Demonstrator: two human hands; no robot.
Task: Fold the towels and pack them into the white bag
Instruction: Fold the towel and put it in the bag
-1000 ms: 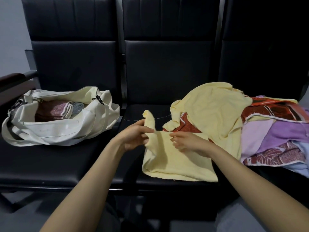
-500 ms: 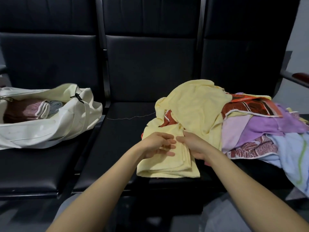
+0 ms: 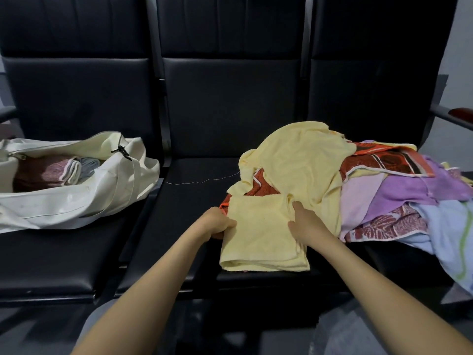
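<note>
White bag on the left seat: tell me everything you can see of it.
The white bag is soft, cream-white and canvas-like, lying slumped on the left black seat. Its top gapes open. A strap drapes over its side, and there is a black clip near the rim. Folded towels, pink and grey, lie inside.

The single head-worn view looked forward and down, squarely at a row of black seats, from close by. The left hand and right hand met on the folded towel mid-frame. The bag lay at the left edge, the towel pile at the right.
</note>
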